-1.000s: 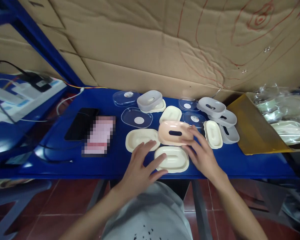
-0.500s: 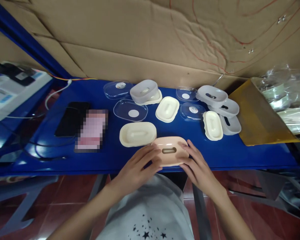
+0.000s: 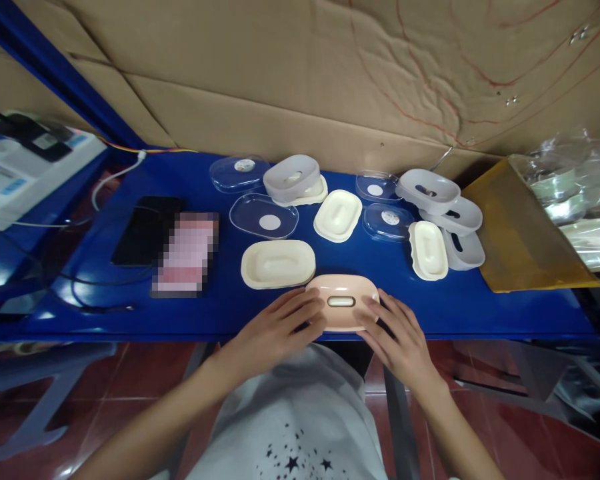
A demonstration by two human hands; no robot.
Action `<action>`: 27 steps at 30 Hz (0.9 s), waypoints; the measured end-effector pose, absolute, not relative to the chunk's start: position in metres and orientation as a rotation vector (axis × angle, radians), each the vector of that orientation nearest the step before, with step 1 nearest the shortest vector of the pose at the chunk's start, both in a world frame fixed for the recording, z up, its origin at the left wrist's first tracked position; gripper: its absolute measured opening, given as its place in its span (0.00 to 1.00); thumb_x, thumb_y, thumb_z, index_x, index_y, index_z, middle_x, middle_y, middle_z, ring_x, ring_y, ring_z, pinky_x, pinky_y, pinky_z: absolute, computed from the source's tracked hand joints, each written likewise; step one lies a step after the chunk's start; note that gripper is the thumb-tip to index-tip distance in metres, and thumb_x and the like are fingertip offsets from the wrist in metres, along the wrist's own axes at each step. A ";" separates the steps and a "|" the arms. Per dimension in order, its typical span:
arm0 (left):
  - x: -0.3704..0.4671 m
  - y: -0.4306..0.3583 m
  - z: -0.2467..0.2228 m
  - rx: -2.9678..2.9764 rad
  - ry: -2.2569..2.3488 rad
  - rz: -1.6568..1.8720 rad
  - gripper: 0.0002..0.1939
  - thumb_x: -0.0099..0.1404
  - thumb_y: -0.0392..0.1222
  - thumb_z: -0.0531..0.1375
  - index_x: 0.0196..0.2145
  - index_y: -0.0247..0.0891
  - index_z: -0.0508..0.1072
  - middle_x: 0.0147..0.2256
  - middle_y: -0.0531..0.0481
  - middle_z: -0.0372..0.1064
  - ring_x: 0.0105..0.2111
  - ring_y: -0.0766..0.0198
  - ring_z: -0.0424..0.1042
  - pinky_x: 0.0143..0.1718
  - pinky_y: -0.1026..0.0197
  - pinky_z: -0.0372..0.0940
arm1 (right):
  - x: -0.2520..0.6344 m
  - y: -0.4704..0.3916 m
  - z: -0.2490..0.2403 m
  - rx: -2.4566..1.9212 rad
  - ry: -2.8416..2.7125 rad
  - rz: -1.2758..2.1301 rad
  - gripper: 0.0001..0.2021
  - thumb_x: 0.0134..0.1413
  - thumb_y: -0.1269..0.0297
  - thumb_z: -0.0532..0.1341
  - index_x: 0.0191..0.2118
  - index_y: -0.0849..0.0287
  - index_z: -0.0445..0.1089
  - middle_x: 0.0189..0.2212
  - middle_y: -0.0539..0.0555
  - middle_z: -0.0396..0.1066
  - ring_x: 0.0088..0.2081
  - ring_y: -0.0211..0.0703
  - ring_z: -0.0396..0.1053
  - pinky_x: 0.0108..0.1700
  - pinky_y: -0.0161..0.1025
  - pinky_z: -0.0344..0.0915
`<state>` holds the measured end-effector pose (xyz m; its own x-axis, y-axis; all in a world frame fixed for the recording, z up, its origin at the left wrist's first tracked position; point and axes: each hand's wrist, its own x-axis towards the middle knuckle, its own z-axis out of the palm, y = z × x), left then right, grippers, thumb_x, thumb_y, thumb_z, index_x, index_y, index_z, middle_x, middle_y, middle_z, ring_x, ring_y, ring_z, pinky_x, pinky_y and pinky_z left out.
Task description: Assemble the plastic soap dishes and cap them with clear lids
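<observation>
At the table's front edge, my left hand [image 3: 280, 329] grips the left end of a peach oval plastic dish [image 3: 342, 285]. My right hand [image 3: 397, 339] has its fingers on the dish's right end. The slot in the middle of the dish is filled by a pale cream piece [image 3: 341, 302]; the underside is hidden. Just behind and to the left lies a cream oval tray [image 3: 279, 264] with a raised centre. A similar cream tray [image 3: 337, 215] sits further back, and another cream tray [image 3: 429, 251] is at the right.
Clear lids [image 3: 264, 216] with round stickers lie at the back. Grey slotted dishes [image 3: 429, 189] are piled on the right beside a brown box [image 3: 517, 233] of bagged parts. A pixelated phone-like object [image 3: 187, 253], a black device [image 3: 143, 233] and cables lie left. Cardboard [image 3: 260, 93] stands behind.
The slot in the peach dish looked hollow and brown before; now a pale piece shows in it. Both hands keep their hold, and the whole view has shifted slightly.
</observation>
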<state>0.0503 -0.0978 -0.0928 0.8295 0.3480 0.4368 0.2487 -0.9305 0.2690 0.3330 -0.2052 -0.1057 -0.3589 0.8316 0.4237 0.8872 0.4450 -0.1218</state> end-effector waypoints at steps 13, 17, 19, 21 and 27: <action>0.001 -0.010 -0.068 2.817 1.006 0.589 0.27 0.72 0.29 0.52 0.63 0.44 0.74 0.68 0.42 0.68 0.72 0.45 0.62 0.73 0.33 0.54 | 0.330 -0.201 -0.109 -1.535 -2.273 -0.039 0.26 0.72 0.62 0.64 0.71 0.53 0.64 0.71 0.60 0.66 0.76 0.60 0.55 0.73 0.68 0.57; -0.001 0.030 -0.069 2.793 1.177 0.318 0.23 0.71 0.34 0.53 0.59 0.41 0.78 0.57 0.39 0.78 0.60 0.45 0.76 0.70 0.35 0.58 | 0.329 -0.201 -0.112 -1.570 -2.190 -0.046 0.29 0.72 0.61 0.63 0.74 0.49 0.60 0.74 0.60 0.61 0.77 0.62 0.52 0.74 0.69 0.53; 0.003 0.036 -0.070 2.807 1.179 0.281 0.20 0.72 0.36 0.53 0.54 0.41 0.80 0.51 0.41 0.81 0.54 0.48 0.79 0.69 0.38 0.58 | 0.331 -0.202 -0.112 -1.589 -2.147 -0.053 0.31 0.72 0.60 0.63 0.75 0.47 0.58 0.75 0.61 0.59 0.77 0.64 0.52 0.74 0.70 0.52; 0.006 0.035 -0.071 2.796 1.157 0.302 0.19 0.75 0.40 0.52 0.54 0.42 0.80 0.52 0.42 0.81 0.54 0.47 0.78 0.69 0.39 0.58 | 0.332 -0.201 -0.110 -1.608 -2.115 -0.057 0.31 0.73 0.60 0.63 0.76 0.46 0.56 0.76 0.62 0.56 0.77 0.64 0.52 0.74 0.69 0.52; 0.007 0.037 -0.075 2.649 1.157 0.388 0.18 0.75 0.44 0.53 0.51 0.41 0.81 0.51 0.43 0.81 0.54 0.47 0.78 0.66 0.39 0.60 | 0.332 -0.194 -0.109 -1.604 -2.096 -0.018 0.30 0.74 0.60 0.61 0.76 0.45 0.56 0.77 0.63 0.54 0.77 0.64 0.54 0.74 0.69 0.51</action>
